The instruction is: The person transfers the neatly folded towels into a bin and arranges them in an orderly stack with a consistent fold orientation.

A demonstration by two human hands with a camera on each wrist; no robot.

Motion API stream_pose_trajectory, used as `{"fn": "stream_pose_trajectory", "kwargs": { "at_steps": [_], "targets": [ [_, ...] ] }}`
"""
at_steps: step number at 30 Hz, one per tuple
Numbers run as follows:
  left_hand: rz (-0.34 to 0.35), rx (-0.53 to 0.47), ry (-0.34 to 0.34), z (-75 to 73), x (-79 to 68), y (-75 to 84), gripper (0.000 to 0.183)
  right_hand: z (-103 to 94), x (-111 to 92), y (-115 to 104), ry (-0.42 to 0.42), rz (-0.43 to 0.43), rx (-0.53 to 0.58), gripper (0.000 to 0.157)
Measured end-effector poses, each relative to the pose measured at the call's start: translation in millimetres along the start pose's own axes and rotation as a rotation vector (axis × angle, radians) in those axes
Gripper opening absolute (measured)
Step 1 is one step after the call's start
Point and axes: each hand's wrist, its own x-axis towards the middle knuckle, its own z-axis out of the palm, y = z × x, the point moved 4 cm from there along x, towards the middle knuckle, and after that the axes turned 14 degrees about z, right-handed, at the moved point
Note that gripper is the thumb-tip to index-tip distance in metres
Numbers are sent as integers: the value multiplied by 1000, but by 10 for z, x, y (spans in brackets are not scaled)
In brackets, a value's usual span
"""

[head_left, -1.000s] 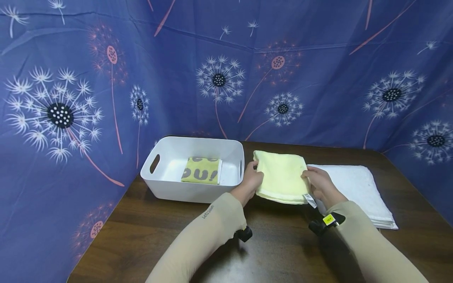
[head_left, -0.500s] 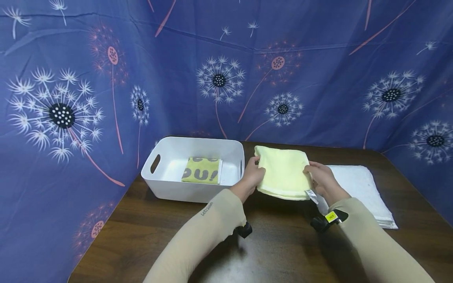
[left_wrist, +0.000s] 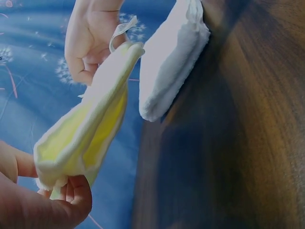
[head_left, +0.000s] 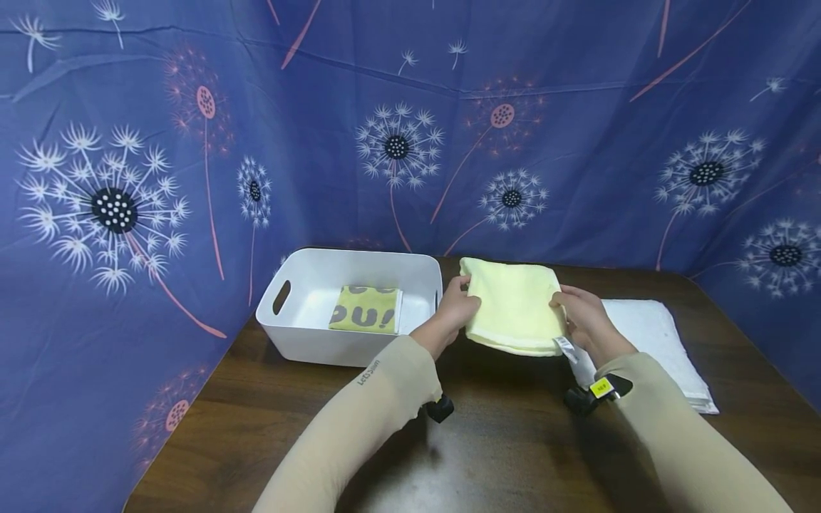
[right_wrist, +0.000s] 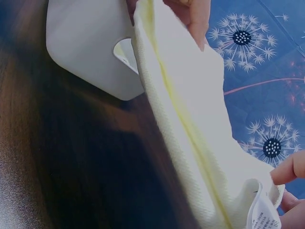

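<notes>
A folded pale yellow towel is held up above the table between both hands, with its folded layers showing in the left wrist view. My left hand pinches its left edge, thumb on top and fingers underneath. At the opposite edge my right hand grips it the same way. A white label hangs from the towel's near right corner, close to the right thumb. Behind the right hand lies a folded white towel, partly covered by that hand and wrist.
A white plastic bin with handle holes stands left of the hands. Inside it lies a folded green towel with grey lettering. Everything rests on a dark wooden table. A blue dandelion-print cloth hangs behind and beside the table.
Both hands have raised the yellow towel slightly, away from the person, and the right hand has shifted a little to the right. The bin and white towel stay put.
</notes>
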Motion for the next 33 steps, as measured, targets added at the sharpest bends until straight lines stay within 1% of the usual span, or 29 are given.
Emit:
{"fn": "stream_pose_trajectory", "kwargs": {
  "at_steps": [8,15,19,26,29,33],
  "targets": [
    [15,36,-29,-31,28,67,61,-2,6,-31,33,16,-4,65],
    [-3,61,-71,-65,66,60,57,12,-33,-68,30,11,-11,64],
    [0,77,-88,-85,82,85,56,13,-59,-97,31,2,-11,64],
    [22,95,-93,-129,91,174,56,21,-99,-154,30,-13,-27,62],
    [19,84,-91,-147,106,184,56,26,-107,-180,26,-21,-28,62],
    [9,52,-87,-182,125,197,56,34,-115,-211,1,-22,-6,63]
  ]
}}
